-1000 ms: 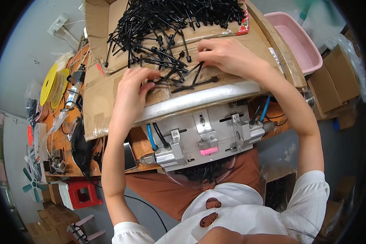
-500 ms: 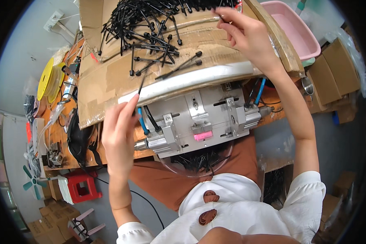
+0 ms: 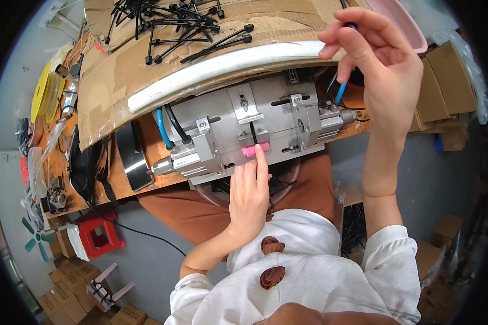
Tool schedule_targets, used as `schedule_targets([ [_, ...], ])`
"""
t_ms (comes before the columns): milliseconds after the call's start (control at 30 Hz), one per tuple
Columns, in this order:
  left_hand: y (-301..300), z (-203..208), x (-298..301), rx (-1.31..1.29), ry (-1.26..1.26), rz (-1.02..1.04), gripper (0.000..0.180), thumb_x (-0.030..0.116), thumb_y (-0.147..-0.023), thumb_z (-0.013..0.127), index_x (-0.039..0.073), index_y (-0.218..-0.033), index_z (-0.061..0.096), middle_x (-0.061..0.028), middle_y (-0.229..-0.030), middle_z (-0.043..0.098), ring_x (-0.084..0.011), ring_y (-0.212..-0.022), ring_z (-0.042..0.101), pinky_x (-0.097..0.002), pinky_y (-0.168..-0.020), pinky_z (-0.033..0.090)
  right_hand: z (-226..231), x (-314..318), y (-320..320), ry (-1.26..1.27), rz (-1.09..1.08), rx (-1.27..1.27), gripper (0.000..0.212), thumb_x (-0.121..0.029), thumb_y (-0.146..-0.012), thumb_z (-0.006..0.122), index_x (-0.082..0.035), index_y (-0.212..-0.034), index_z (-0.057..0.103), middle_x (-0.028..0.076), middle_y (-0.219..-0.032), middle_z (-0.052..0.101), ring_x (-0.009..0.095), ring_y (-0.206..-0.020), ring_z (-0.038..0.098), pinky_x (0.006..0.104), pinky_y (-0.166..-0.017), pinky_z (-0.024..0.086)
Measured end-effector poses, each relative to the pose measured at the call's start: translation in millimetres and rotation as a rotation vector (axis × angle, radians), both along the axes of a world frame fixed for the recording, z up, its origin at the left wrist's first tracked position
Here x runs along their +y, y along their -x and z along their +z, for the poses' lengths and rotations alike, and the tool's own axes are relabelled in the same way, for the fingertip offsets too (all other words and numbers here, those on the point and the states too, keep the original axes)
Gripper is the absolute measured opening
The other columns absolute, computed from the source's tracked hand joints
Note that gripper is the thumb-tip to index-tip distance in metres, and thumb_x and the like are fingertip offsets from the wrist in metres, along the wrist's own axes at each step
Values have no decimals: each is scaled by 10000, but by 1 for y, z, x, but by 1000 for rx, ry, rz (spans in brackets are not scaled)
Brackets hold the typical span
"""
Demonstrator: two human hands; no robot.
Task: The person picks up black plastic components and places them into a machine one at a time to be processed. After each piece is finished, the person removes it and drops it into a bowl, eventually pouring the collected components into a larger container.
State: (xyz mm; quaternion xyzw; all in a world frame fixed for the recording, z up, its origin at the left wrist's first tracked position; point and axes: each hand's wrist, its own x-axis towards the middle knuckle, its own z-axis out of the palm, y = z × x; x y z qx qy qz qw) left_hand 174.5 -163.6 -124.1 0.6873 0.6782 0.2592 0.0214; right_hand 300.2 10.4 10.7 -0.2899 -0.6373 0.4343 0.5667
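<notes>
My left hand (image 3: pixel 249 189) reaches over the front of a metal clamping fixture (image 3: pixel 181 162). Its index fingertip presses down at a pink block (image 3: pixel 249 151), where a slim black rod (image 3: pixel 254 131) lies in the fixture's middle holder. The other fingers are stretched out and loosely bent, gripping nothing. Raised at the upper right, my right hand (image 3: pixel 387 65) pinches another black rod with a knobbed end (image 3: pixel 351 25); the fingers partly cover it. Loose black knob-ended rods (image 3: pixel 184 24) lie in a heap on the cardboard (image 3: pixel 111 103) beyond the fixture.
A white padded strip (image 3: pixel 222 64) edges the cardboard. Blue hoses (image 3: pixel 163 130) run to cylinders on both sides. A phone (image 3: pixel 133 157) lies left of the fixture. Below it, a clear bowl (image 3: pixel 214 196) sits at my lap. A pink basin (image 3: pixel 412 27) stands far right.
My left hand has come down and right from the cardboard's edge to the pink block; a black rod now lies in the holder. My right hand has moved right and nearer, away from the heap.
</notes>
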Motion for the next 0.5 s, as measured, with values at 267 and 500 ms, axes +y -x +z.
schedule_targets([
  [267,-4,2,-1,7,24,8,706,22,-722,708,-56,-1361,418,-117,-942,518,-280,-864,489,-390,-789,425,-17,-28,-17,-118,-43,6,162,32,-852,648,57,-1009,617,130,-942,673,128,-751,635,205,-544,500],
  [500,24,37,12,34,8,-110,612,-1,-762,633,-41,-1343,446,-112,-898,519,-246,-847,495,-344,-762,447,-93,-84,-20,-387,-87,-457,502,2,-730,751,39,-1201,582,91,-815,657,131,-625,611,250,-524,486],
])
